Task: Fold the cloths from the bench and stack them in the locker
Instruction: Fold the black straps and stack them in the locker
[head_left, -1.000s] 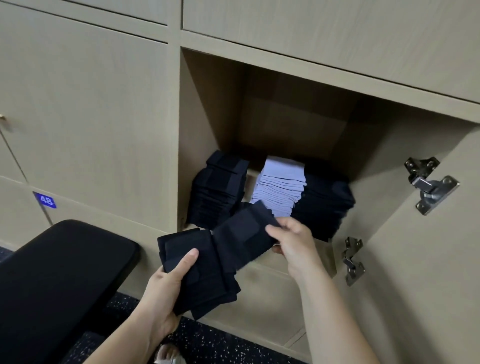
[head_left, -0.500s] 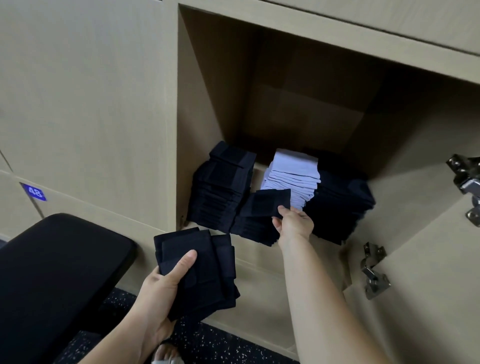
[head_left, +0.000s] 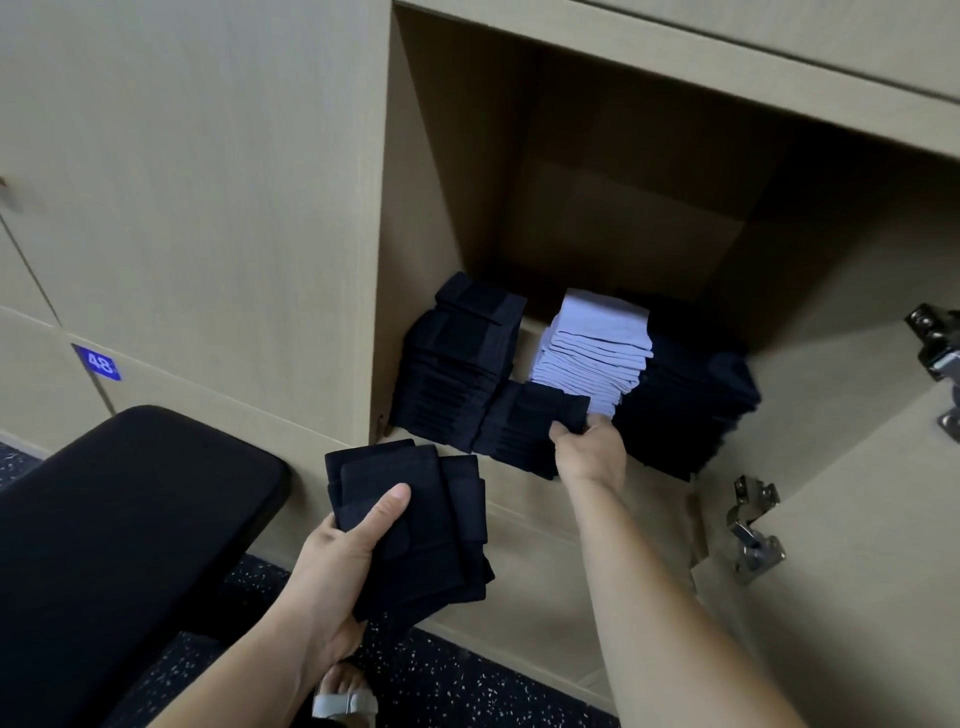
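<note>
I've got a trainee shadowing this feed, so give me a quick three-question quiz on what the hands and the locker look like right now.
1. True or false: the right hand pinches a dark folded cloth on the low front stack in the locker.
2. The left hand holds: A) a bundle of dark folded cloths, B) a white towel, C) nothing.
3. Fill in: the number plate left of the locker reads ___.
Key: 1 true; 2 A; 3 48.
</note>
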